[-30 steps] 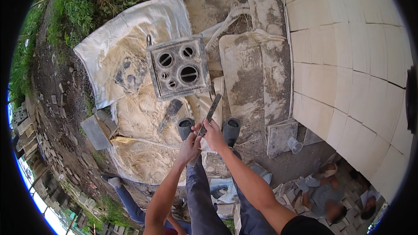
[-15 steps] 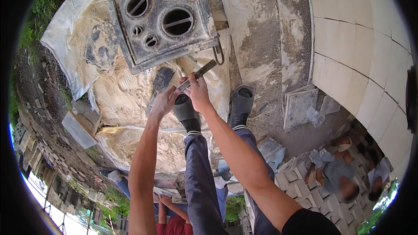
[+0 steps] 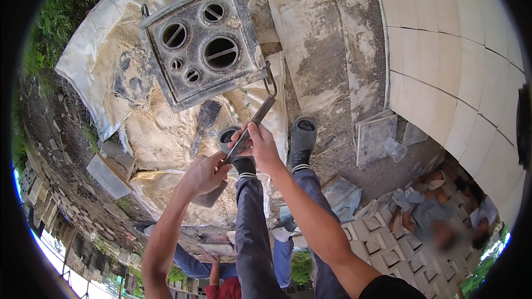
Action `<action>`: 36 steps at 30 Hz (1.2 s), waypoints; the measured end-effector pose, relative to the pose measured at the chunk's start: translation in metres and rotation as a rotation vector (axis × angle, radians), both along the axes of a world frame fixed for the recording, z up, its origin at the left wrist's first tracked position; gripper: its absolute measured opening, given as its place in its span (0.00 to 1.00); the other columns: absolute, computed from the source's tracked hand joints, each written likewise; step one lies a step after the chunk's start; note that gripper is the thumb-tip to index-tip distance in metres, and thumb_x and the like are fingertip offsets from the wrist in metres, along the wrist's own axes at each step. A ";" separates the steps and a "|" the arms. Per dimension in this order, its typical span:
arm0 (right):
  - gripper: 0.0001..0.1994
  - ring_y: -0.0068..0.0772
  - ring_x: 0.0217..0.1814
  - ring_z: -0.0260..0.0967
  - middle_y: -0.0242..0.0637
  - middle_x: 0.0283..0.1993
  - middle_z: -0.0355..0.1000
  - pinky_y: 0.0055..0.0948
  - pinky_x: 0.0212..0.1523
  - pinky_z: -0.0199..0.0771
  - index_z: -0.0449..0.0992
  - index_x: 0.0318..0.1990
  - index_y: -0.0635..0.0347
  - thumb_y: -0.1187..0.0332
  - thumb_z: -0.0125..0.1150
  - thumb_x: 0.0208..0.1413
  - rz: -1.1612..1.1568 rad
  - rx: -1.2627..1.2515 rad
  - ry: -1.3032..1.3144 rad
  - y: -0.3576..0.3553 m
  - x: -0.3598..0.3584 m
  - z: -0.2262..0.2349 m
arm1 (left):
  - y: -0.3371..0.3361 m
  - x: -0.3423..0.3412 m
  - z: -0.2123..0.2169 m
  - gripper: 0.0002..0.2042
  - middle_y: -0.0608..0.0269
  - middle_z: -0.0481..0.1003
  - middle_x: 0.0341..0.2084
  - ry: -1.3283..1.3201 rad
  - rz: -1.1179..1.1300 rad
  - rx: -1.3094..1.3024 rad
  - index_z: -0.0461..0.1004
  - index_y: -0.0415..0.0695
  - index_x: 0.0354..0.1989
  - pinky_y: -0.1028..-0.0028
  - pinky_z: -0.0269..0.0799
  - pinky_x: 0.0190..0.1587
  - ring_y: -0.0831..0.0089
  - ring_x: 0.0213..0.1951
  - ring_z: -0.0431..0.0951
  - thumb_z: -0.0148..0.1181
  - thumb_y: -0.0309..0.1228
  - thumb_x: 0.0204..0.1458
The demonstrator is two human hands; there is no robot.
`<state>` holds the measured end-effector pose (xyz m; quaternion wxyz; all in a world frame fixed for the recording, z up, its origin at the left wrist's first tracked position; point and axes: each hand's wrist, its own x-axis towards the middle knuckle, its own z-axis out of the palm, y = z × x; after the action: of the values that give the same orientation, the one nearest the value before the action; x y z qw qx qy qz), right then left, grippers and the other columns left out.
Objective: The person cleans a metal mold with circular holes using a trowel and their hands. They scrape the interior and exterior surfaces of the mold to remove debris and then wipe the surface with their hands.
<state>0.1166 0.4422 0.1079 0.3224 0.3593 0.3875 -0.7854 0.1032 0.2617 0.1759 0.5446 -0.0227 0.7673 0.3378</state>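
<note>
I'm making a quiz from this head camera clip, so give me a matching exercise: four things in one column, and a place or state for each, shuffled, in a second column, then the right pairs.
Things:
1. Flat grey metal bar
2. Square grey metal mould with round holes
3. Dark trowel blade
4. Clear plastic cup

Places or states:
A. Lies on the pale sandy sheet, just below the mould
B. Held in the grip of both the left hand and the right hand
C. Lies tipped over on the ground beside the pale block wall
D. Sits at the top of the sandy sheet, holes facing up

Pairs: 1-B, 2-D, 3-A, 4-C
</note>
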 end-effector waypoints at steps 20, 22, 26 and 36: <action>0.15 0.37 0.32 0.72 0.39 0.34 0.72 0.34 0.35 0.78 0.67 0.40 0.59 0.57 0.39 0.68 -0.612 -0.440 -0.187 0.026 -0.042 -0.003 | 0.100 -0.128 0.073 0.11 0.51 0.78 0.22 0.015 -0.398 -0.157 0.81 0.40 0.26 0.61 0.72 0.36 0.57 0.29 0.80 0.55 0.34 0.48; 0.15 0.37 0.32 0.72 0.39 0.34 0.72 0.34 0.36 0.78 0.67 0.40 0.59 0.57 0.39 0.68 -0.586 -0.429 -0.223 0.024 -0.046 -0.005 | 0.102 -0.130 0.065 0.11 0.51 0.79 0.22 -0.035 -0.377 -0.157 0.80 0.40 0.25 0.60 0.73 0.37 0.57 0.29 0.80 0.55 0.34 0.48; 0.16 0.38 0.33 0.72 0.37 0.31 0.70 0.37 0.37 0.78 0.67 0.39 0.59 0.57 0.37 0.69 -0.544 -0.437 -0.243 0.027 -0.050 -0.026 | 0.107 -0.136 0.050 0.12 0.51 0.79 0.23 -0.072 -0.428 -0.193 0.80 0.39 0.26 0.61 0.73 0.38 0.56 0.31 0.81 0.54 0.34 0.48; 0.18 0.32 0.32 0.72 0.36 0.30 0.70 0.29 0.34 0.77 0.67 0.36 0.62 0.58 0.37 0.69 -0.764 -0.485 -0.393 0.016 -0.081 -0.026 | 0.121 -0.170 0.051 0.13 0.44 0.78 0.29 0.070 -0.596 -0.275 0.80 0.36 0.32 0.59 0.72 0.40 0.52 0.36 0.80 0.59 0.36 0.50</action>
<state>0.0352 0.4586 0.0822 0.1528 0.5318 -0.0338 -0.8323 -0.0670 0.3822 0.2274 0.5845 0.1410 0.7970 0.0572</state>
